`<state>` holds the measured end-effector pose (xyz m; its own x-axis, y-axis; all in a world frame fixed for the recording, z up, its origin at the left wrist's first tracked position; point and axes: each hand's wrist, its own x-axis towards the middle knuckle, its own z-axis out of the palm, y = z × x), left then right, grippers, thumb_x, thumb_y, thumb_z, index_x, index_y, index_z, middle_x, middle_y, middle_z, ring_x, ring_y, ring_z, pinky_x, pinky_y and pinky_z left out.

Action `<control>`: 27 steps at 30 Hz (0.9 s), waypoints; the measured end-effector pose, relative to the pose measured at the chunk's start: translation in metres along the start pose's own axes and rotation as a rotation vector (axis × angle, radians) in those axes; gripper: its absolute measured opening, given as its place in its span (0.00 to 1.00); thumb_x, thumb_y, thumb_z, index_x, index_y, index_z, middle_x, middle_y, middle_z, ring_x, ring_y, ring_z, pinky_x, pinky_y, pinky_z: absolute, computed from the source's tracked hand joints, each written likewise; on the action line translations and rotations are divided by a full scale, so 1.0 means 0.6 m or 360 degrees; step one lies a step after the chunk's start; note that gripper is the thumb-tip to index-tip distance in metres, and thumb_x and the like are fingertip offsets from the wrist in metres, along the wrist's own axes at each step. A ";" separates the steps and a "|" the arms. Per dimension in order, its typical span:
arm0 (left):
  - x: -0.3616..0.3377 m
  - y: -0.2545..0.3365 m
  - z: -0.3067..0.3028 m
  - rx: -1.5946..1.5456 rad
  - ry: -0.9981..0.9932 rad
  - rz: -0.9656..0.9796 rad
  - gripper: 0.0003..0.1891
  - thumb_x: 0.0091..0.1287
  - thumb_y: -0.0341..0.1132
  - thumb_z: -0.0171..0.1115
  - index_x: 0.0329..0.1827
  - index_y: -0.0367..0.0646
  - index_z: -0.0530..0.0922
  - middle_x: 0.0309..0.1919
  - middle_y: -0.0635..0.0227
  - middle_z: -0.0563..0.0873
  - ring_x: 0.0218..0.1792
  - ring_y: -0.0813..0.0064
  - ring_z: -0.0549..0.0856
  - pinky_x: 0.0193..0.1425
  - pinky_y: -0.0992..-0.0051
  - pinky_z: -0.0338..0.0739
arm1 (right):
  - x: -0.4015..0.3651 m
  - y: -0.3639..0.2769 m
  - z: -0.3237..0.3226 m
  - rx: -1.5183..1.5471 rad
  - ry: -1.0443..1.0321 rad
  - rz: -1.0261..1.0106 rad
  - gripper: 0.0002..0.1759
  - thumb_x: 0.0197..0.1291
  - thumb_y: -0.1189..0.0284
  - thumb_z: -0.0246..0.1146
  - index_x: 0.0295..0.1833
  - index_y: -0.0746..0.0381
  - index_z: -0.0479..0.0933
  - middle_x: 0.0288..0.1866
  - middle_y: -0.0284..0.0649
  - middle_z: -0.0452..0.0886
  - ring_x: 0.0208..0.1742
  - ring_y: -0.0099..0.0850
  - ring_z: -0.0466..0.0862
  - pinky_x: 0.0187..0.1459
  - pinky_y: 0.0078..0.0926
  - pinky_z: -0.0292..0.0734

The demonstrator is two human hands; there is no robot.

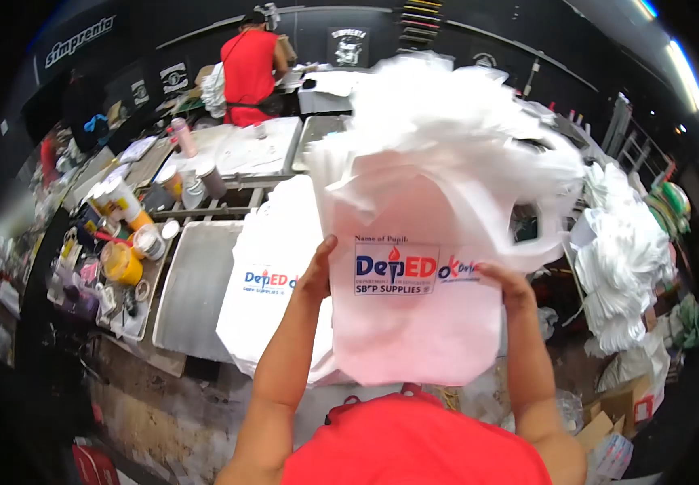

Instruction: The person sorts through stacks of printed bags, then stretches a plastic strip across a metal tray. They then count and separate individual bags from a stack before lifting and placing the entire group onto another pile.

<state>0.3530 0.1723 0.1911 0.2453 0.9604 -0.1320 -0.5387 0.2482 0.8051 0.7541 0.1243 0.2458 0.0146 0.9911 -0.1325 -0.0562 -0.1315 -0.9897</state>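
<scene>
A bundle of white fabric bags point(414, 339) hangs between my two hands, its front bag printed with "Name of Pupil", "DepED" and "SBFP SUPPLIES". The loose tops of the bags fan up and away from me in a blurred heap. My left hand point(317, 271) grips the left edge beside the print. On the right edge, my right hand point(515, 289) has its fingers over the front near the end of the lettering. Behind my left forearm, more bags with the same print point(265, 283) lie stacked on the table.
Left of the stack is a grey flat board point(196, 279). Beyond it stand a yellow tub point(121, 263) and several bottles and jars. A person in red point(248, 69) works at the far table. More white bags point(620, 259) are piled at right, above a cardboard box point(620, 404).
</scene>
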 end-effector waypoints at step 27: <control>-0.142 0.038 0.479 0.1514 -0.1801 0.1183 0.49 0.67 0.46 0.69 0.89 0.63 0.49 0.72 0.45 0.78 0.43 0.35 0.89 0.49 0.49 0.86 | -0.221 0.048 -0.318 0.0081 0.0578 -0.0582 0.31 0.60 0.71 0.67 0.68 0.74 0.74 0.56 0.51 0.87 0.55 0.40 0.89 0.62 0.37 0.83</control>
<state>0.5512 0.0599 0.3868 0.8305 0.1474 0.5371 -0.2488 -0.7645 0.5946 0.9413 -0.0149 0.2247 0.3872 0.8995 0.2023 -0.0311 0.2321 -0.9722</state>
